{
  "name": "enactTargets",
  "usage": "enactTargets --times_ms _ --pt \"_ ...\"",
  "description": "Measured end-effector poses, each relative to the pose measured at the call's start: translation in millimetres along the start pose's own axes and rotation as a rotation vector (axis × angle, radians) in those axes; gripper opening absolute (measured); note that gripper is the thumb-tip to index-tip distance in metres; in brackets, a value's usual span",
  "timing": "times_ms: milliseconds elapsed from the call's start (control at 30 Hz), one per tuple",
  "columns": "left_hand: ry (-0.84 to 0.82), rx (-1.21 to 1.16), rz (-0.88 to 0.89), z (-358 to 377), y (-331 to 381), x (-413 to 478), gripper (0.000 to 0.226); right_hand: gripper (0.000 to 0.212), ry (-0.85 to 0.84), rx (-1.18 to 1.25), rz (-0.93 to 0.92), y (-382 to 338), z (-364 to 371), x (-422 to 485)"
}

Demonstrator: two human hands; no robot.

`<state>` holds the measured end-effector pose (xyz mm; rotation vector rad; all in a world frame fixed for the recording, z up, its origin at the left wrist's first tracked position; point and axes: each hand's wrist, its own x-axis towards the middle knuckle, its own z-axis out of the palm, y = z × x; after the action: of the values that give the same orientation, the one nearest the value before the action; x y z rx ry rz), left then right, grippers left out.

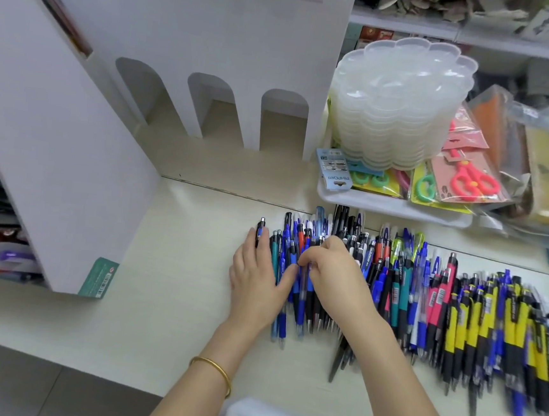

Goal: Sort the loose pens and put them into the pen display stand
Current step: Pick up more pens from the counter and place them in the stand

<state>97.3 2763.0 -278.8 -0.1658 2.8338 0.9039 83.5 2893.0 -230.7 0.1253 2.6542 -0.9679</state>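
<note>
Several loose pens (456, 310) lie side by side in a long row across the cream table, blue and black ones at the left, yellow-and-black ones at the right. My left hand (255, 276) lies flat with straight fingers on the row's left end, over a black pen (259, 231). My right hand (334, 272) is curled beside it, its fingers pinching a blue pen (302, 296) within the row. The white pen display stand (167, 49) rises at the back left, with three arched openings in its front.
A white tray (396, 208) at the back right holds packaged scissors and a stack of clear scalloped plastic lids (399, 99). Bagged stationery (536, 157) lies right of it. A shelf of goods runs behind. The table's front edge (54, 354) is near me.
</note>
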Motion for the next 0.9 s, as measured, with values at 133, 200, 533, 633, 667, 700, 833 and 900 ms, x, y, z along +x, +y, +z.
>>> enactTargets --times_ms 133,200,533,633,667,700,833,900 --pt "-0.025 0.029 0.032 -1 -5 1 0.081 0.019 0.005 -0.010 0.012 -2 -1 1" --pt "-0.023 0.030 0.027 -1 -5 2 0.083 0.021 0.005 -0.037 -0.007 -3 -1 0" --pt "0.014 0.063 -0.023 2 3 9 0.085 0.024 0.015 -0.098 -0.043 -5 -2 -1" --pt "0.020 0.022 -0.026 1 1 10 0.085 0.023 0.013 -0.079 -0.035 -6 -2 -1" --pt "0.022 0.012 -0.029 0 0 10 0.085 0.024 0.011 -0.079 -0.033 -6 -2 -1" --pt "0.018 0.009 -0.029 0 0 10 0.087 0.024 0.009 -0.082 -0.033 -6 -2 -1" --pt "-0.011 0.033 0.005 -2 0 6 0.094 0.024 0.009 -0.076 -0.029 -6 -3 -1" --pt "-0.017 0.030 0.000 -3 0 7 0.097 0.023 0.013 -0.084 -0.033 -7 -3 -1"
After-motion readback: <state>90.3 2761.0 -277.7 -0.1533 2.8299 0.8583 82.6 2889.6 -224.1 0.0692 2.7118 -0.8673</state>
